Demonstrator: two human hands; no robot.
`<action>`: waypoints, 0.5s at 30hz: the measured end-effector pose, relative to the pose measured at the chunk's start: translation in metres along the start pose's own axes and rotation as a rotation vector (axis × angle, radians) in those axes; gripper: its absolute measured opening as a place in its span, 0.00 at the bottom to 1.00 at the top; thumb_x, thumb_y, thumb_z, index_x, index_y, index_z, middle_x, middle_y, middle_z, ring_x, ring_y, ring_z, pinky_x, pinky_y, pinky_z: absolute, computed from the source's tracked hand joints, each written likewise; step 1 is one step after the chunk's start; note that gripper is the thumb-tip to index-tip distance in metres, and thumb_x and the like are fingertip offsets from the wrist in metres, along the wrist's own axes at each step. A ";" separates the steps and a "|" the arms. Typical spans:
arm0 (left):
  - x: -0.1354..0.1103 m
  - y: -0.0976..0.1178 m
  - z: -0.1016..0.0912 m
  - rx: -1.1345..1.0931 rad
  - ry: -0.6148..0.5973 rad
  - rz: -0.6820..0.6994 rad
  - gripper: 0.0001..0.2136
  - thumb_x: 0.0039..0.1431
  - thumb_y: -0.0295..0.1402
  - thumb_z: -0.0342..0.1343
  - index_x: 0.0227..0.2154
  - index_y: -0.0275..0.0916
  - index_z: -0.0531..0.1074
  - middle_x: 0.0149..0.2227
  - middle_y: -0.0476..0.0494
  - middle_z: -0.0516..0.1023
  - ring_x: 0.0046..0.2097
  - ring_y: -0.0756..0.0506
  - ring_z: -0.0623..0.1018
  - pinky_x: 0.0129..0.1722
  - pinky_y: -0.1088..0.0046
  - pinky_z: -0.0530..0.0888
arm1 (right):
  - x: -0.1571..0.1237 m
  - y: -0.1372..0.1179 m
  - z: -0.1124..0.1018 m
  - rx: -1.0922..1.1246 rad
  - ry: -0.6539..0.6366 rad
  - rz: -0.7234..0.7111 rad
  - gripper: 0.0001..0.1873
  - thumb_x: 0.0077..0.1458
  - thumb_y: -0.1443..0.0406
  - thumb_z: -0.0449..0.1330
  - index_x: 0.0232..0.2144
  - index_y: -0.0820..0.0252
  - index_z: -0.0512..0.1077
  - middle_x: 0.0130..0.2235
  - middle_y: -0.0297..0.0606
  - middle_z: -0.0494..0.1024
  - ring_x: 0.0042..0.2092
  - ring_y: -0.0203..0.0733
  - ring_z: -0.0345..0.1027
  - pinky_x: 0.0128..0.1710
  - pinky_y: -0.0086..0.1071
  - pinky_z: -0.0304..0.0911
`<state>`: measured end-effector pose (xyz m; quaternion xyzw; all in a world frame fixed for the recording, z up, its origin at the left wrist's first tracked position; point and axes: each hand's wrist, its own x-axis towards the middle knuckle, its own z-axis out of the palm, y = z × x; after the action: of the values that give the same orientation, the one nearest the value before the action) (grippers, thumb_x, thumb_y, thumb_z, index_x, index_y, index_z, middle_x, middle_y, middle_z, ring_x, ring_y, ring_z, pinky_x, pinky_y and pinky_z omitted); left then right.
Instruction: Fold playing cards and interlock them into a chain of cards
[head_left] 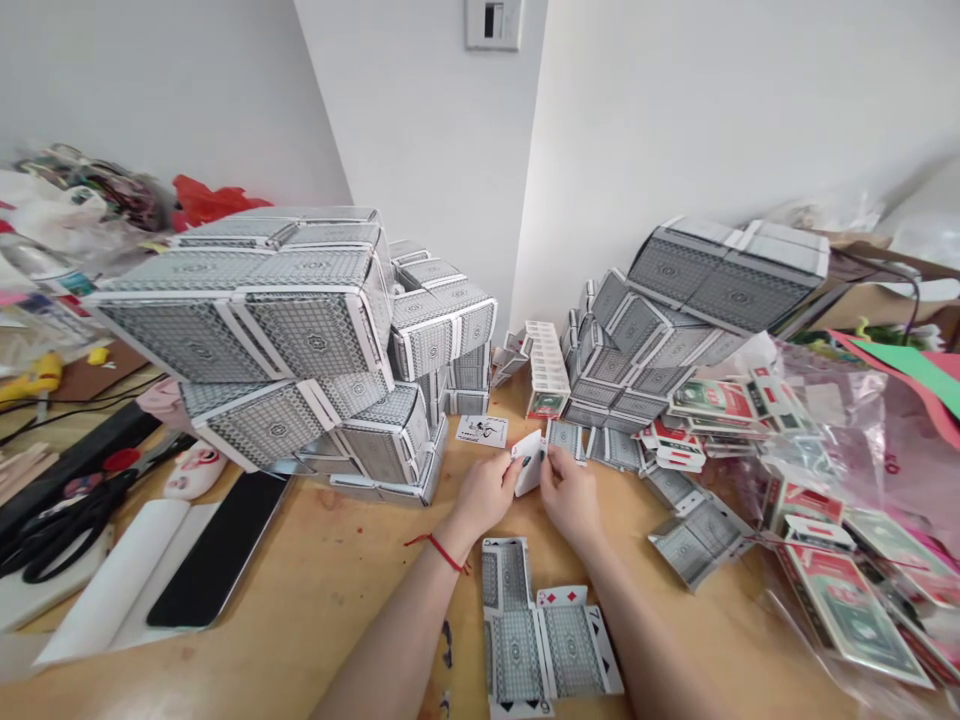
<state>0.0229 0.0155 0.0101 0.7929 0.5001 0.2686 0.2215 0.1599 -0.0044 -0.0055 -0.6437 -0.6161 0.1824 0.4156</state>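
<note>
Over the middle of the wooden table, my left hand point(486, 490) pinches a white-faced playing card point(529, 474) by its left side. My right hand point(570, 492) has its fingers closed on the card's other side. The card tilts upright between them; its far face is hidden. Just beyond lies a flat card with a black figure point(483, 430). Between my forearms are folded cards joined together point(516, 650), backs up, with a seven and red diamonds showing at the edges. More grey-backed folded cards point(615, 447) lie beyond my right hand.
Large stacked card-block structures stand left point(307, 335) and right point(660, 320). A row of card boxes point(549, 365) sits between them. Red-and-green card packs point(847, 600) in clear plastic lie right. A black phone point(220, 550) and scissors point(82, 510) are on the left.
</note>
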 end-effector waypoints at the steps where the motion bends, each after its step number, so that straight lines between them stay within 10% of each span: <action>1: 0.000 0.000 0.001 -0.011 -0.007 0.003 0.16 0.59 0.37 0.39 0.21 0.36 0.65 0.19 0.46 0.69 0.21 0.51 0.66 0.21 0.76 0.53 | -0.001 0.000 0.001 -0.079 0.029 -0.009 0.16 0.52 0.61 0.46 0.36 0.63 0.69 0.24 0.40 0.74 0.23 0.39 0.66 0.23 0.29 0.56; 5: 0.001 -0.002 0.004 -0.072 0.012 -0.045 0.16 0.58 0.37 0.40 0.20 0.36 0.64 0.18 0.47 0.67 0.20 0.52 0.64 0.21 0.76 0.53 | -0.002 -0.001 0.001 0.002 0.090 0.036 0.15 0.50 0.59 0.49 0.34 0.62 0.70 0.24 0.39 0.74 0.25 0.39 0.66 0.25 0.28 0.57; 11: 0.005 -0.002 0.000 -0.353 0.061 -0.146 0.16 0.56 0.38 0.41 0.18 0.36 0.60 0.17 0.51 0.63 0.21 0.53 0.60 0.20 0.78 0.55 | 0.012 -0.002 -0.004 0.971 -0.143 0.363 0.16 0.47 0.54 0.54 0.29 0.60 0.71 0.30 0.40 0.75 0.30 0.42 0.67 0.28 0.32 0.61; 15: 0.006 0.001 -0.003 -0.467 0.056 -0.181 0.16 0.54 0.40 0.43 0.16 0.36 0.57 0.17 0.53 0.59 0.21 0.54 0.57 0.19 0.79 0.55 | 0.013 -0.008 -0.006 1.232 -0.347 0.493 0.14 0.46 0.55 0.56 0.31 0.58 0.71 0.35 0.39 0.75 0.36 0.43 0.68 0.34 0.35 0.62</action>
<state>0.0239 0.0206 0.0139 0.6646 0.4992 0.3778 0.4079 0.1612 0.0047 0.0080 -0.3729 -0.2933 0.6893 0.5475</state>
